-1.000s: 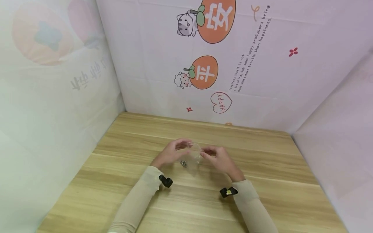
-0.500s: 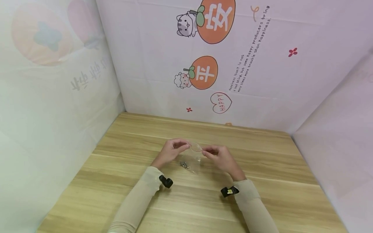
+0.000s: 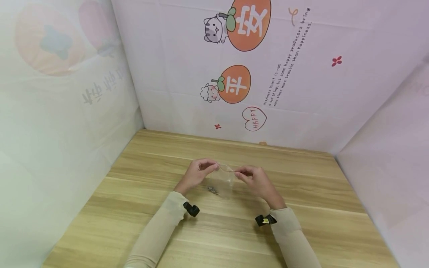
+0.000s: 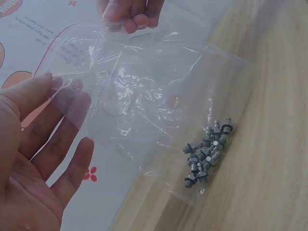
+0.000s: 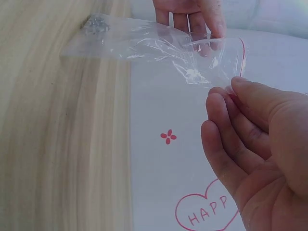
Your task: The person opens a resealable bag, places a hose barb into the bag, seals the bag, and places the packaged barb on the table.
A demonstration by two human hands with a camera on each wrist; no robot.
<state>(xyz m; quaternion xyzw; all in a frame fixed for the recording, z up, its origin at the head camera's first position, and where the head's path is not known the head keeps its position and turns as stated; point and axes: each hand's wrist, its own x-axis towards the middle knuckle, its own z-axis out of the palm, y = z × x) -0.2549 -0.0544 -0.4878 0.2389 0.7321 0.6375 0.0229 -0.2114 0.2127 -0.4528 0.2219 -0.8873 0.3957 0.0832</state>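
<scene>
A clear zip bag (image 4: 144, 91) with a red line along its mouth hangs between both hands over the table. Several small grey metal fittings (image 4: 207, 154) lie bunched in its bottom corner. My left hand (image 3: 198, 174) pinches one side of the mouth between thumb and fingers; in the left wrist view the plastic lies over its fingertips (image 4: 79, 103). On the opposite side, my right hand (image 3: 257, 181) pinches the other corner of the mouth with thumb and forefinger. Between the hands the mouth edge bows apart a little.
The wooden table (image 3: 218, 234) runs back to a white printed cloth wall (image 3: 174, 74). Similar cloth walls stand at the left (image 3: 67, 141) and right (image 3: 385, 160). A black wrist camera strap (image 3: 191, 209) sits on the left sleeve, another strap (image 3: 266, 220) on the right.
The right hand has shifted slightly rightward and the bag mouth, wider earlier, is now stretched flatter. The fittings have moved slightly within the hanging bag. The left hand now pinches closer at the rim.
</scene>
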